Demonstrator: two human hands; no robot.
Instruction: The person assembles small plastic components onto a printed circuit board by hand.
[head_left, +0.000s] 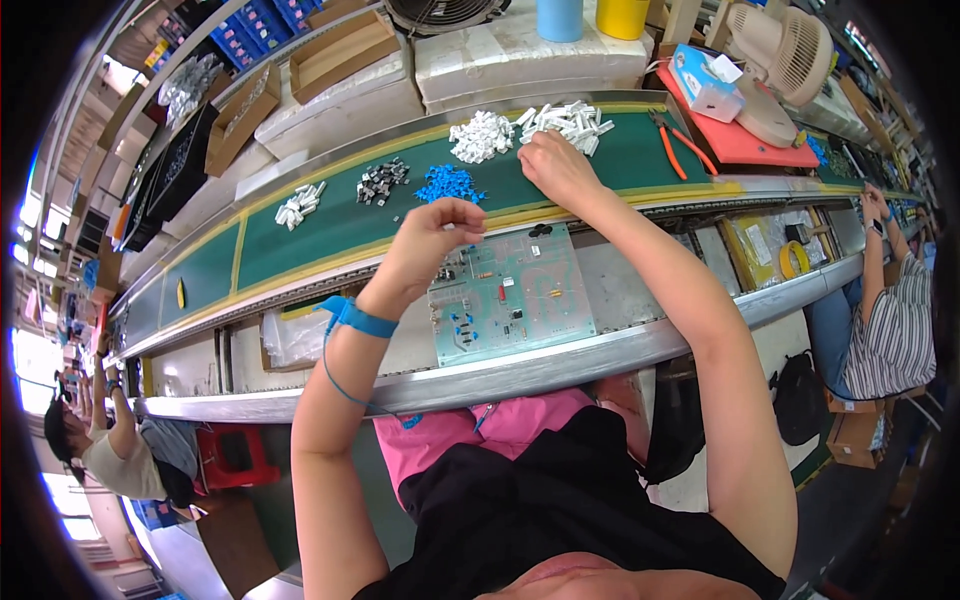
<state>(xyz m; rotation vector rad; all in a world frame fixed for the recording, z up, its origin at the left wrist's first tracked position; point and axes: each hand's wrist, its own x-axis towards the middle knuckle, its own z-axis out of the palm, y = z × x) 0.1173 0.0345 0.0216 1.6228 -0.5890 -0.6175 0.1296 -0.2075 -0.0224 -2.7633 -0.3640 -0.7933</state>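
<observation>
Head view: PCB [545, 310] in front of you, part-populated, mostly L side; R side mostly bare. Your L hand [437, 235], fingers curled, partly blocks its top-L corner; R hand [558, 168] at white parts [578, 120]; can't tell if either grips anything. Blue parts [450, 184], pliers [673, 148] nearby on belt [310, 240]

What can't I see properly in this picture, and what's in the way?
All in the head view:
- Anything in the left hand: its curled fingers hide it, or it's too small.
- Whether the right hand grips one of the white pieces: the curled hand hides it.
- The circuit board's top-left corner: the left hand covers it.
- The yellow container's top: cut off by the upper edge.
</observation>
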